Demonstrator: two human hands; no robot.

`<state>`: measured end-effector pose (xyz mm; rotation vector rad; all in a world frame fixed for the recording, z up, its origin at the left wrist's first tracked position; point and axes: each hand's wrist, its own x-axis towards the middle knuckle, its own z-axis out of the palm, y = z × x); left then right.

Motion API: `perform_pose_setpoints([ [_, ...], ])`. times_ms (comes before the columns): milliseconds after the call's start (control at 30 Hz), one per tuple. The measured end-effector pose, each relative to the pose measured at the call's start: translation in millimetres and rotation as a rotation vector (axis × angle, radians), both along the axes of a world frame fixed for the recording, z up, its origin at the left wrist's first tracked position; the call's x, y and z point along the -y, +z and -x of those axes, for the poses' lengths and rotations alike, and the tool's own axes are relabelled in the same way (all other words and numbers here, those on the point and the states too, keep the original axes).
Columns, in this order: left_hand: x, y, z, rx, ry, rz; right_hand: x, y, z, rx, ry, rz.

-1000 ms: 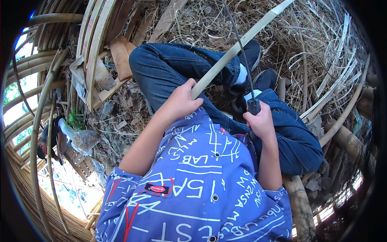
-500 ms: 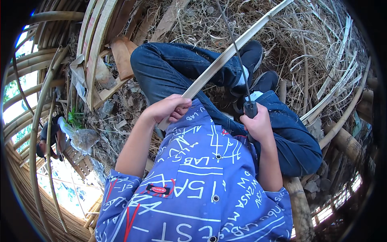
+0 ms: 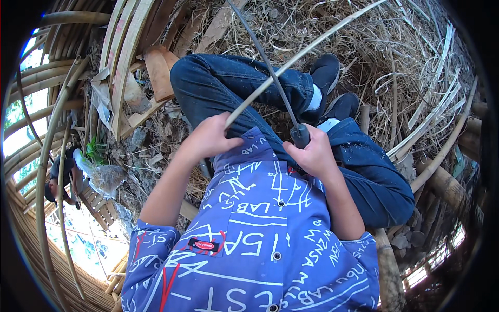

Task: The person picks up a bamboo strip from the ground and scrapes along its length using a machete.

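Bamboo strip (image 3: pixel 299 58), pale and narrow, is gripped at its near end by the left hand (image 3: pixel 212 137) and slanted to the far right over dark jeans (image 3: pixel 234 75); in view it is crossed by the blade of a long knife (image 3: pixel 285 98), whose dark handle (image 3: pixel 300 136) is clasped in the right hand (image 3: pixel 315 155). Far ground is strewn with curled shavings (image 3: pixel 374 62), wooden planks (image 3: pixel 125 67) are propped at far left, and another person (image 3: pixel 78 179) is seen at left, partly hidden by bamboo poles (image 3: pixel 51 130)
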<state>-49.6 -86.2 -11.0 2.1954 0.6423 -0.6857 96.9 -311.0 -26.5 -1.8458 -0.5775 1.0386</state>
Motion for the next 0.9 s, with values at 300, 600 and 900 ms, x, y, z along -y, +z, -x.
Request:
perform_pose_setpoints([
  [300,12.7,3.3,-19.0,0.086,0.175,-0.438,12.7,-11.6,2.1,-0.071,-0.083,0.018],
  [600,21.4,20.9,-12.5,0.037,0.119,-0.096,18.4,-15.9,2.0,-0.138,-0.194,0.028],
  [900,45.1,-12.3,-27.5,0.034,0.103,-0.352,15.2,-9.5,0.6,-0.158,-0.159,0.004],
])
